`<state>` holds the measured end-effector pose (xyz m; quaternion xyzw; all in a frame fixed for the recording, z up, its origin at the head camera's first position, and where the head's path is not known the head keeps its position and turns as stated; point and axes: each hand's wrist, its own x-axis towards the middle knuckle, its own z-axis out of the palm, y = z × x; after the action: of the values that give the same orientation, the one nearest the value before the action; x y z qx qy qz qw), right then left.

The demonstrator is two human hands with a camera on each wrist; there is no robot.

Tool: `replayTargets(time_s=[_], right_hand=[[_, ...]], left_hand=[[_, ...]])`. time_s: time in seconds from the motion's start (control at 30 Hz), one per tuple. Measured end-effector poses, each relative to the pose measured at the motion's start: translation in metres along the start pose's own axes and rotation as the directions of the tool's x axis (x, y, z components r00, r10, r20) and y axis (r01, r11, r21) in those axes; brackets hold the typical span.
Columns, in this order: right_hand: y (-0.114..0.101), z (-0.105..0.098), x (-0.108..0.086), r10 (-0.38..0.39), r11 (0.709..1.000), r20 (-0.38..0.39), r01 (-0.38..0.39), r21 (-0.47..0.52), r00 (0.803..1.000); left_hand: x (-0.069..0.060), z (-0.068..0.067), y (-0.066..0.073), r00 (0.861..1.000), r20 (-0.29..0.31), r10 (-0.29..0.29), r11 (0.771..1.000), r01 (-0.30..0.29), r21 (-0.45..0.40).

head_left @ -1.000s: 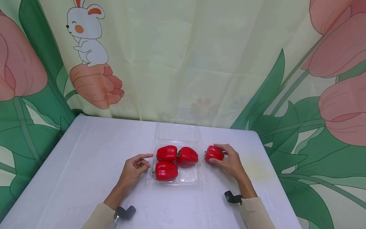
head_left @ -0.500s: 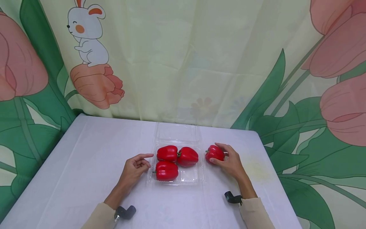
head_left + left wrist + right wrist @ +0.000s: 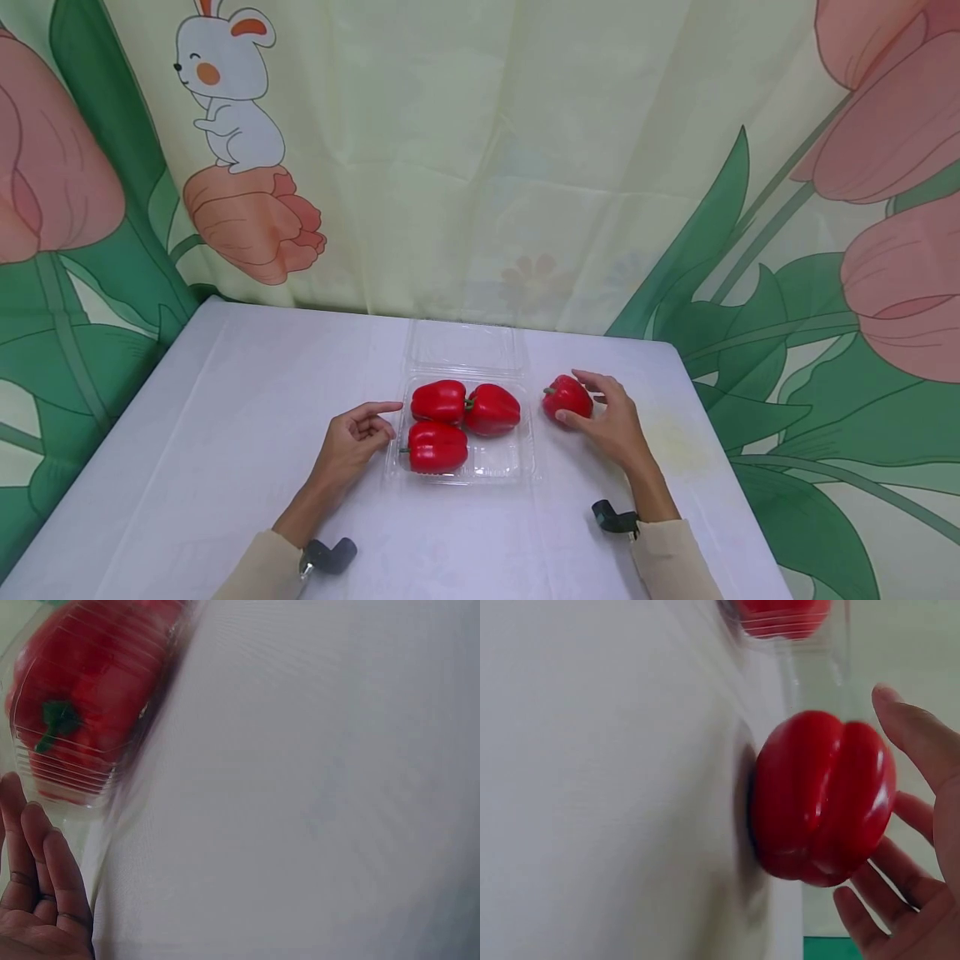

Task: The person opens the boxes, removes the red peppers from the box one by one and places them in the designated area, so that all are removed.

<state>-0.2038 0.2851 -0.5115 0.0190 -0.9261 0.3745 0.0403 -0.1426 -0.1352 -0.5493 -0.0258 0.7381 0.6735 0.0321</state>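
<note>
In the head view a red bell pepper (image 3: 566,397) sits on the table to the right of a clear plastic box. My right hand (image 3: 609,421) reaches round its right side with spread, loosely bent fingers. A gap shows between the thumb (image 3: 915,735) and that bell pepper in the right wrist view; whether the fingertips touch it cannot be told. Three more red bell peppers (image 3: 492,410) lie in the clear plastic box (image 3: 491,471). My left hand (image 3: 352,442) rests by the box's left side, index finger extended, other fingers loosely bent, holding nothing.
The box's clear lid (image 3: 465,346) lies folded back behind it. A white cloth covers the table (image 3: 247,400). Behind the table hangs a printed curtain (image 3: 450,167) with tulips and a rabbit. A dark camera mount (image 3: 330,557) is worn on each wrist.
My right hand has shifted slightly to the right and away. The loose bell pepper has moved a little rightward, and its stem has tipped upward. My left hand has stayed in place.
</note>
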Motion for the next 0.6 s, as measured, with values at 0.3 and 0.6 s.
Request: replayTargets(time_s=[0.3,0.6], right_hand=[[-0.015,-0.007,-0.001,-0.055,0.998,-0.087,0.053,-0.017,0.995],[-0.044,-0.008,-0.013,-0.095,0.995,-0.102,0.096,0.003,0.99]], left_hand=[[-0.001,0.0,-0.001,1.0,-0.007,-0.002,1.0,0.002,0.002],[-0.001,0.001,-0.001,1.0,-0.01,-0.004,1.0,0.004,-0.002]])
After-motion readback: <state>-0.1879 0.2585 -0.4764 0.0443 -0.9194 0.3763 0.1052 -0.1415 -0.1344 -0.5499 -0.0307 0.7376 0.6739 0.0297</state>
